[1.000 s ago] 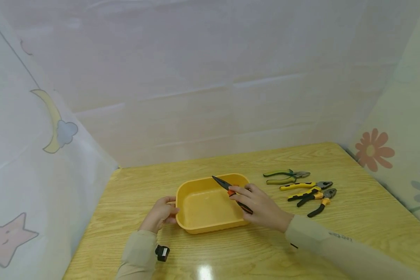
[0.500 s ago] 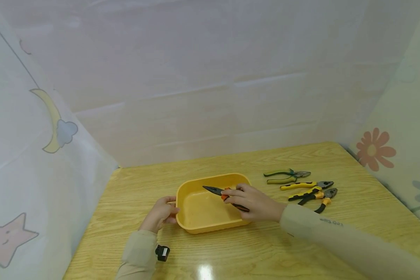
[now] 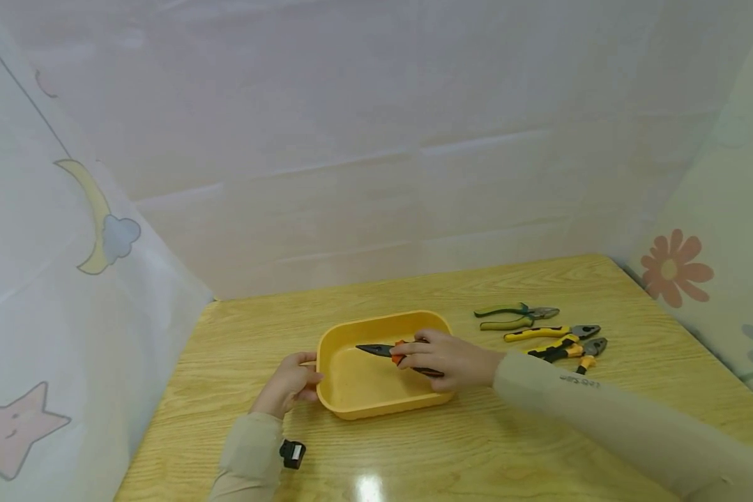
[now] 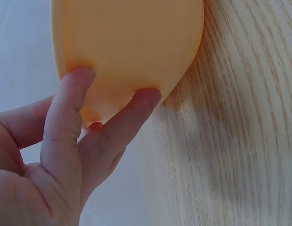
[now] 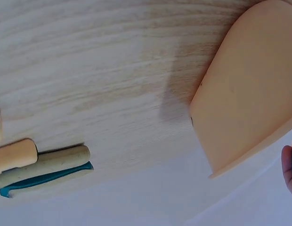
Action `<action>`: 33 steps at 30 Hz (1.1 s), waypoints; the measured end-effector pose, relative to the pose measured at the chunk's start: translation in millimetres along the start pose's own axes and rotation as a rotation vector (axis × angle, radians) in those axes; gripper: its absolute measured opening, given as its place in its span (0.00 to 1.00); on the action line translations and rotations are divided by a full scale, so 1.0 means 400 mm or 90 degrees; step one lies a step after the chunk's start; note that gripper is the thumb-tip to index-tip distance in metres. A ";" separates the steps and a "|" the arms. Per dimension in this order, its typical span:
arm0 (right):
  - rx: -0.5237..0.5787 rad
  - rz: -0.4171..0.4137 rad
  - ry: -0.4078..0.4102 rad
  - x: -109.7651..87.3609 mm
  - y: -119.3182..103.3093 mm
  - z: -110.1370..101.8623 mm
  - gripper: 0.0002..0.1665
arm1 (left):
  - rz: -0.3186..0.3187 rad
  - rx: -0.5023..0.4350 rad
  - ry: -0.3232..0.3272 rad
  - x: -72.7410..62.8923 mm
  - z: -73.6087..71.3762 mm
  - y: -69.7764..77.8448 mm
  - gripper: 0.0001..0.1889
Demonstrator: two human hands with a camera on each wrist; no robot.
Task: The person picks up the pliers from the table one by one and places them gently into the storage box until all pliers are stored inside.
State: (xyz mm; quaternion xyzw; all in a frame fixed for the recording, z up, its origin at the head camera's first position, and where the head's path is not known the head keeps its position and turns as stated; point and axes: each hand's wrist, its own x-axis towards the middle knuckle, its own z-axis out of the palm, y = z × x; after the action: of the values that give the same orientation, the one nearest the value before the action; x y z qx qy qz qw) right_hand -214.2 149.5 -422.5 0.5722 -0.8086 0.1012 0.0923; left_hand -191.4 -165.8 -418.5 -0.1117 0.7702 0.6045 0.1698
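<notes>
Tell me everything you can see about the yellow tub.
The yellow tub is an open, shallow oblong with rounded corners and plain, plastic-looking walls. It sits upright on the wooden table. The left hand holds its left end; the right hand holds pliers over it. Whether those touch it is unclear.

The tray [image 3: 351, 383] stands on the surface [image 3: 445, 453], one pair of pliers [image 3: 374, 349] over it, three other pliers [image 3: 536, 333] to its right.

Over at the table [image 3: 464, 446], the left grip [image 3: 288, 382] holds one end of a tub [image 3: 351, 383], and the right grip [image 3: 453, 359] has pliers [image 3: 376, 349] pointing leftward over it. Three more pliers [image 3: 539, 333] lie beyond the right sleeve [image 3: 552, 390].
</notes>
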 end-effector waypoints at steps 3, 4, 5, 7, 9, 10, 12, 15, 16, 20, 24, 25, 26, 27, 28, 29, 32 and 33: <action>-0.003 -0.025 -0.015 0.004 0.008 0.003 0.25 | 0.001 -0.006 0.000 -0.002 0.001 0.001 0.25; -0.003 -0.030 -0.019 0.006 0.011 0.005 0.25 | 0.000 -0.008 0.001 -0.002 0.002 0.001 0.25; -0.001 -0.035 -0.025 0.007 0.014 0.007 0.25 | -0.001 -0.011 0.001 -0.003 0.002 0.001 0.25; 0.003 -0.041 -0.037 0.010 0.019 0.013 0.25 | -0.003 -0.013 0.000 -0.004 0.002 0.002 0.25; 0.004 -0.047 -0.050 0.013 0.024 0.018 0.24 | -0.005 -0.014 0.000 -0.005 0.003 0.004 0.25; 0.007 -0.049 -0.055 0.015 0.025 0.019 0.23 | -0.007 -0.013 0.001 -0.005 0.003 0.004 0.25; 0.004 -0.055 -0.064 0.019 0.028 0.022 0.22 | -0.007 -0.013 0.002 -0.006 0.003 0.006 0.26; 0.002 -0.061 -0.076 0.023 0.032 0.028 0.22 | -0.007 -0.010 0.005 -0.007 0.004 0.008 0.26; 0.004 -0.063 -0.078 0.025 0.032 0.028 0.22 | -0.006 -0.008 0.005 -0.007 0.004 0.009 0.26; 0.002 -0.083 -0.083 0.032 0.035 0.034 0.22 | -0.007 0.003 0.005 -0.006 0.002 0.009 0.26; -0.005 -0.111 -0.093 0.038 0.038 0.036 0.25 | -0.014 0.008 0.005 -0.005 0.000 0.008 0.26; -0.006 -0.114 -0.099 0.039 0.039 0.038 0.25 | -0.015 0.007 0.003 -0.004 0.000 0.008 0.26; -0.004 -0.114 -0.109 0.040 0.040 0.038 0.26 | -0.016 0.006 0.002 -0.003 0.001 0.008 0.26; -0.004 -0.112 -0.120 0.040 0.042 0.041 0.27 | -0.017 0.005 0.002 -0.002 0.001 0.008 0.26; -0.002 -0.110 -0.131 0.041 0.044 0.042 0.27 | -0.017 0.003 0.001 -0.001 0.001 0.007 0.26; -0.002 -0.106 -0.143 0.043 0.046 0.044 0.28 | -0.017 0.002 0.002 0.000 0.001 0.007 0.26; -0.002 -0.097 -0.176 0.047 0.049 0.052 0.30 | -0.016 -0.002 0.005 0.002 0.002 0.003 0.26; -0.005 -0.098 -0.183 0.048 0.049 0.056 0.31 | -0.017 -0.003 0.006 0.003 0.002 0.001 0.26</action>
State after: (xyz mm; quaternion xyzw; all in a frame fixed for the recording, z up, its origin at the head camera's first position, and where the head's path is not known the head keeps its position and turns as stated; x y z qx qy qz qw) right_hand -239.9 132.5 -439.9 0.6404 -0.7678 0.0076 -0.0147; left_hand -192.6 -164.9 -418.6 -0.1250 0.7678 0.6038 0.1742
